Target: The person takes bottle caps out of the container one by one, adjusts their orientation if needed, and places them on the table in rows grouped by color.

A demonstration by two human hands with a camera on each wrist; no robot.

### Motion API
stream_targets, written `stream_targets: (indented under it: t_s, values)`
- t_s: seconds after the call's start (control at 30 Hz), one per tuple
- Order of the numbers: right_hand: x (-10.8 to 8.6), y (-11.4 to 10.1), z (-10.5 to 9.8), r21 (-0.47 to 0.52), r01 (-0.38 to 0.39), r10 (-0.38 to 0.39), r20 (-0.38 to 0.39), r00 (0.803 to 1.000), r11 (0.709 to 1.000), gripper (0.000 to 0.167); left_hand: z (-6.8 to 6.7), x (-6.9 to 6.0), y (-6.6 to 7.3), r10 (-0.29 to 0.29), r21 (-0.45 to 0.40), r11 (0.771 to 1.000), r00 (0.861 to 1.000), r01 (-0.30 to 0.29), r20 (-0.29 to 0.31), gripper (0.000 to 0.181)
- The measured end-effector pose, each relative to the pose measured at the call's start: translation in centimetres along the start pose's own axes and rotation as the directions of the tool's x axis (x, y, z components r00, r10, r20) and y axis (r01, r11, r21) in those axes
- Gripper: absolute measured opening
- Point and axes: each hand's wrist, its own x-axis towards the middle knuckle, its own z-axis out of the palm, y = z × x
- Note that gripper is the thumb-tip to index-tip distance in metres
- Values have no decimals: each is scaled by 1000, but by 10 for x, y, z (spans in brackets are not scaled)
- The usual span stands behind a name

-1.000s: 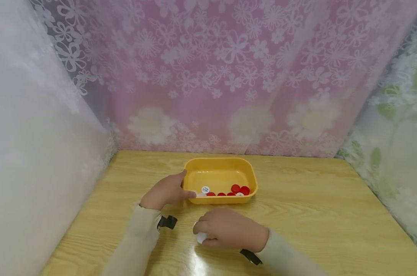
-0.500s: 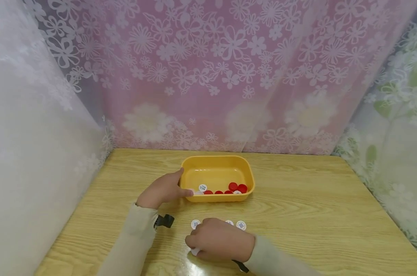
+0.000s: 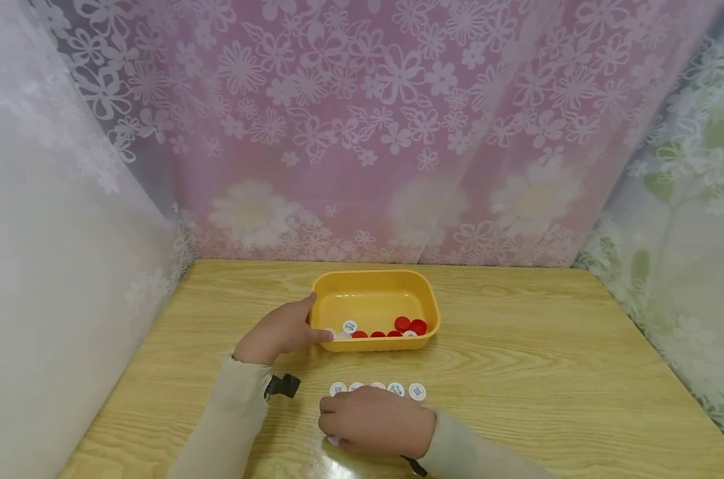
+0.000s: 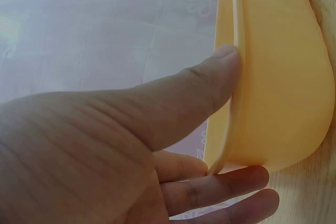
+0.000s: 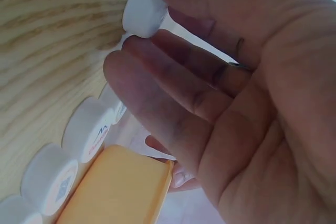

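With our right hand (image 3: 378, 420) we are pinching a white bottle cap (image 5: 143, 6) in the fingers, nearer us than the cap row (image 3: 395, 387); ideally we're keeping it level. Our left hand (image 3: 282, 332) is gripping the yellow tray (image 3: 379, 344) by its corner.

The right hand (image 3: 376, 420) has drawn back from the tray (image 3: 373, 344); more white caps (image 3: 417, 392) now show beyond its knuckles.
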Motion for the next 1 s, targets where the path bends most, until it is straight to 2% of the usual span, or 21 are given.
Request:
stream_targets:
  t_s: [0.37,0.53,0.73,0.87,1.0]
  values:
    - [3,0,1,-94,-33,30,-36,999,995,4,0,-1,-4,5,3,1000,1000,-5,9,100]
    - [-2,6,-3,-77,-21,15,-69,998,997,5,-3,0,-2,9,11,1000,1000,-9,13,100]
    - [-8,11,-8,-40,29,-33,-121,992,999,18,-4,-1,0,3,8,1000,1000,-4,15,101]
    - [-8,11,-6,-43,68,-73,-126,989,997,20,-4,-2,1,3,5,1000,1000,-3,16,101]
    - [-7,11,-4,-48,54,-59,-108,992,997,16,-3,-2,1,-3,8,1000,1000,3,18,101]
